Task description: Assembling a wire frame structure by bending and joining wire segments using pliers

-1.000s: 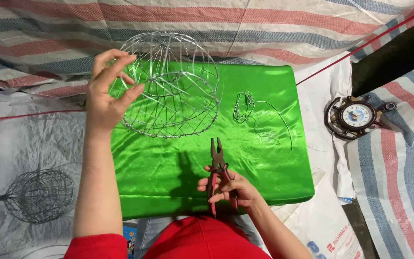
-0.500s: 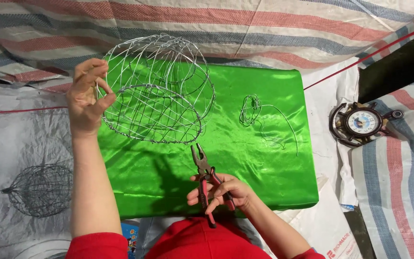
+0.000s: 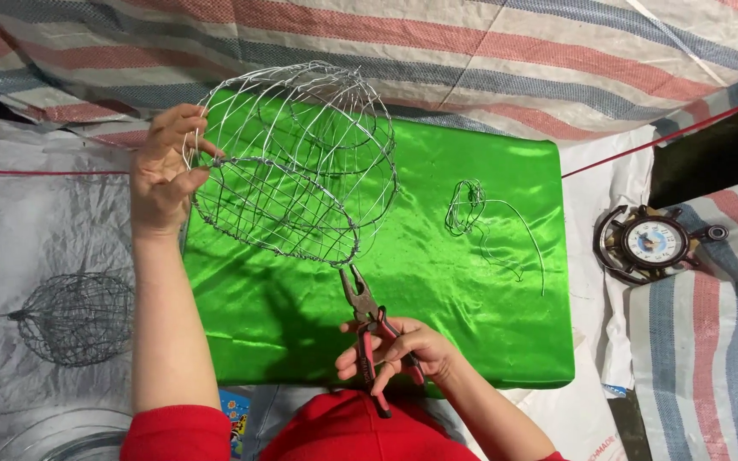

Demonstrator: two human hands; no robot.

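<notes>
Left hand (image 3: 162, 171) pinches the wire basket's (image 3: 296, 162) rim; right hand (image 3: 399, 352) clasps pliers (image 3: 371, 329), nose touching the basket's lower edge.

Left arm stretched forward and up, forearm bare, red sleeve at the upper arm. Left hand (image 3: 162, 171) raised, back of hand toward camera, fingers spread and curled, thumb and fingertips pinched together in a light grip. Right arm bent, forearm coming in from lower right, red sleeve at the elbow edge. Right hand (image 3: 403, 348) low and close to the body, knuckles up, fingers wrapped in a closed grip, index finger a bit extended. Hands well apart.
</notes>
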